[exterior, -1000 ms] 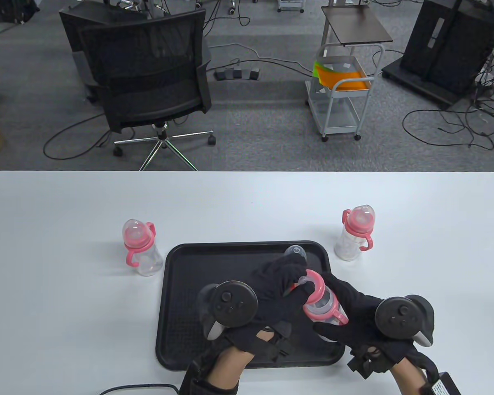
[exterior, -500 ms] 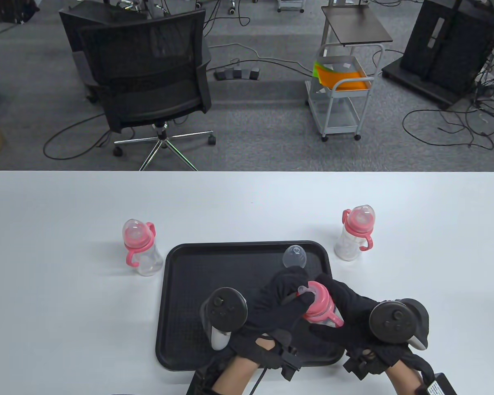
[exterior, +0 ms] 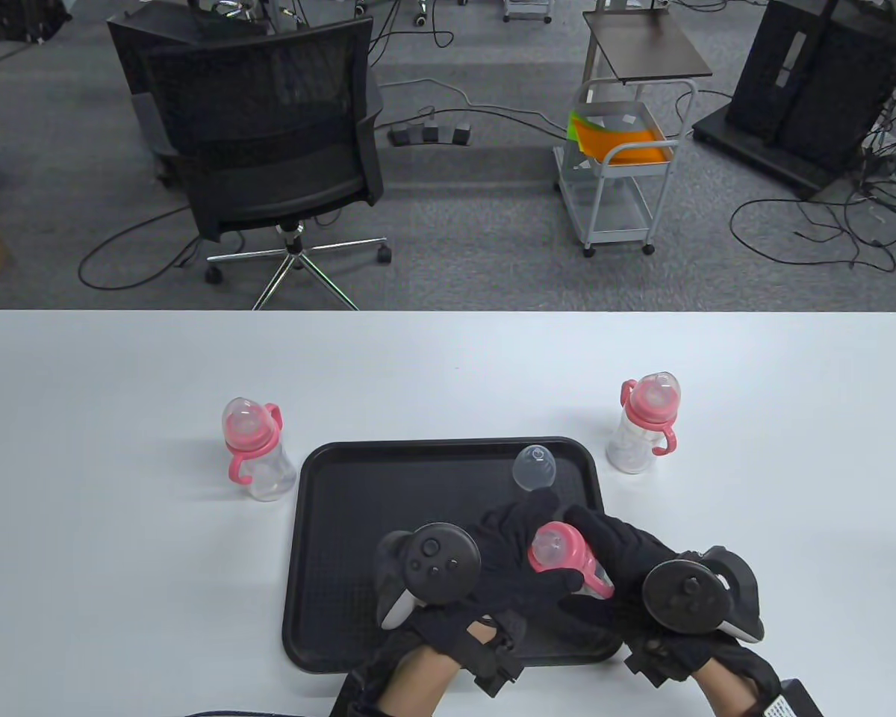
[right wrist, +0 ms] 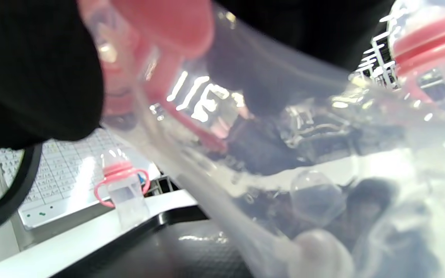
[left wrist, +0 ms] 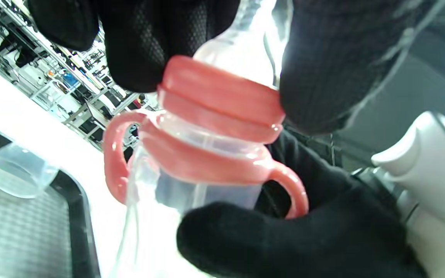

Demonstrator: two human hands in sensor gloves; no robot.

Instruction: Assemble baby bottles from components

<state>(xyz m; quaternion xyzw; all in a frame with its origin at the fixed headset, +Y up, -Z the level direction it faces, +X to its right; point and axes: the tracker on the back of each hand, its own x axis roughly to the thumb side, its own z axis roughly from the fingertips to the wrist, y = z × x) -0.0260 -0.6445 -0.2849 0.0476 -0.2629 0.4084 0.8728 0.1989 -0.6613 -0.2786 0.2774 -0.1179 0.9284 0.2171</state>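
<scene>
- Table view: two finished bottles stand on the white table (exterior: 119,388) on either side of the black tray (exterior: 358,508), the left-side bottle (exterior: 254,452) just beside the tray's left edge and the right-side bottle (exterior: 642,426) near its far right corner.
- A clear dome cap (exterior: 534,467) lies on the tray's far right part, apart from my hands; the left wrist view shows it too, low at the left edge.
- My hands crowd the tray's near right part, hiding most of the bottle's clear body from above.
- My left hand (exterior: 504,571) pinches the pink collar (left wrist: 222,102) with fingers (left wrist: 160,42) on both sides; the nipple rises between them.
- My right hand (exterior: 627,567) grips the bottle (exterior: 564,556) around its body, thumb across the front below the pink handles (left wrist: 114,162).
- The bottle is held just above the tray, between both hands.
- Compared with a second ago, the bottle has tipped more upright, so its pink top now faces the camera; both hands sit slightly nearer me, and the cap, then half hidden by my left fingers, shows in full.
</scene>
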